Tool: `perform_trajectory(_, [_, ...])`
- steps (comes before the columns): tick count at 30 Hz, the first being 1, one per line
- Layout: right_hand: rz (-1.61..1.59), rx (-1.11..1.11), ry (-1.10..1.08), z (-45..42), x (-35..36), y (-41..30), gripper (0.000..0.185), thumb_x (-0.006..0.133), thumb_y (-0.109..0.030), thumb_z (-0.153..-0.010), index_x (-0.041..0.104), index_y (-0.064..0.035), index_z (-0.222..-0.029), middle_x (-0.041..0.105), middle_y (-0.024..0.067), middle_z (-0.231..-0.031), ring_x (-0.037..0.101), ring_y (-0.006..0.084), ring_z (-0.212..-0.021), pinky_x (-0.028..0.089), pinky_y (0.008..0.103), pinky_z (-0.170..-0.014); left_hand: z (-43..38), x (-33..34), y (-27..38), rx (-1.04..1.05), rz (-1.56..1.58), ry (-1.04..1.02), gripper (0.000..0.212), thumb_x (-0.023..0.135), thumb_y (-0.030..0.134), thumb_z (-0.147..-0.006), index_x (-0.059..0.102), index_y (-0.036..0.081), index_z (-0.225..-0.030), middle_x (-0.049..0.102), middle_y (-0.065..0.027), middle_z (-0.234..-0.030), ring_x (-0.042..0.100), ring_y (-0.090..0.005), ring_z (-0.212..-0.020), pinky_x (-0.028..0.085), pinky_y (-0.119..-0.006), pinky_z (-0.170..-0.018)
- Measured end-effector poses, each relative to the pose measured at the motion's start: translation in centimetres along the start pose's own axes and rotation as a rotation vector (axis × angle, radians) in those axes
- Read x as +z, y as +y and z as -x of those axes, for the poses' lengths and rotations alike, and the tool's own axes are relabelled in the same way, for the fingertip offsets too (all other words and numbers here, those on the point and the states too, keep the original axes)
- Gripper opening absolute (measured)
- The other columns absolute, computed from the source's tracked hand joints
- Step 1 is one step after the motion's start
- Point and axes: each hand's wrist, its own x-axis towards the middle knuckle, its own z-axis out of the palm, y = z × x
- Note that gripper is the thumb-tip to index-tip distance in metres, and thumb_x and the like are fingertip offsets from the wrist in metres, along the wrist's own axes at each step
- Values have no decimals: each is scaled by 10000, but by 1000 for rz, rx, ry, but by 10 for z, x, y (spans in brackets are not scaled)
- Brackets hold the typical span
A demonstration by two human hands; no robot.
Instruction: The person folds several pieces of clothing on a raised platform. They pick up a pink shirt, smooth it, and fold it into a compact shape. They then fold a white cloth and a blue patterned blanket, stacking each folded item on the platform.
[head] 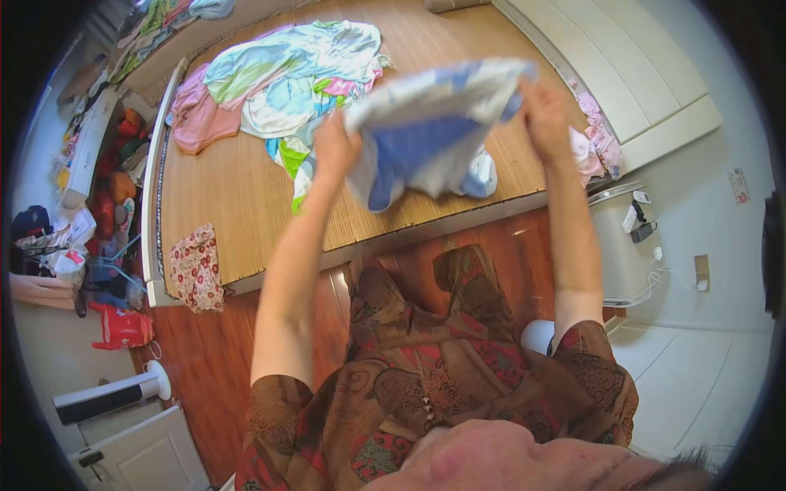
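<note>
A blue and white piece of cloth (424, 147), blurred by motion, hangs stretched between my two hands above the bed's near edge. My left hand (336, 147) grips its left upper corner. At the opposite upper corner, my right hand (543, 116) has hold of the fabric. Whether the cloth is a garment I cannot tell. Left of it on the bed lies a heap of light blue, white and green clothes (295, 67). A pink garment (206, 110) sticks out from the heap's left side. Part of the bed mat behind the cloth is hidden.
A woven mat (233, 196) covers the low bed. Floral red and cream cloth (196, 267) drapes over its near left corner. Pink clothes (595, 141) lie at the right edge. A metallic bin (620, 258) stands by the wall, and a white tower fan (110, 393) at lower left.
</note>
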Motion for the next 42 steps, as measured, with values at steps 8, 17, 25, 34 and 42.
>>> perform_trajectory(8, [-559, -441, 371, 40, -60, -139, 231, 553, -156, -994, 630, 42, -1087, 588, -22, -796, 479, 29, -659, 370, 187, -573, -90, -146, 84, 653, 145, 469, 440, 665, 22, -674, 613, 54, -1110, 648, -154, -1011, 606, -359, -948, 471, -430, -863])
perform_trajectory(17, [-373, -182, 177, 166, -89, -69, 236, 544, -80, -966, 646, 56, -1130, 584, -38, -746, 415, 9, -591, 309, 180, -538, 99, -83, -13, 340, 85, 4, 450, 670, -10, -624, 557, 40, -1057, 563, -163, -915, 556, -376, -923, 438, -474, -852])
perform_trajectory(25, [-99, 108, 120, 198, -97, -29, 216, 589, -134, -962, 680, 9, -1097, 579, -66, -734, 414, -4, -598, 307, 170, -535, 188, -74, -37, -11, 283, -413, 224, 592, 137, -808, 601, 34, -1006, 618, -241, -839, 594, -431, -843, 481, -470, -793])
perform_trajectory(34, [612, 539, -65, 210, -170, 14, 289, 598, -282, -931, 660, -4, -979, 631, 47, -749, 594, 144, -692, 464, 293, -644, 213, -178, 82, -25, 489, -895, 260, 724, 247, -798, 657, 27, -919, 668, -185, -762, 655, -312, -700, 515, -382, -654])
perform_trajectory(42, [-16, 201, -996, 231, 27, -22, 609, 727, -180, -736, 548, -34, -1300, 579, 149, -1310, 533, 255, -1221, 408, 353, -1024, 216, -135, 106, -137, 654, -867, 299, 728, 280, -791, 673, 14, -915, 663, -231, -804, 651, -395, -802, 499, -423, -692])
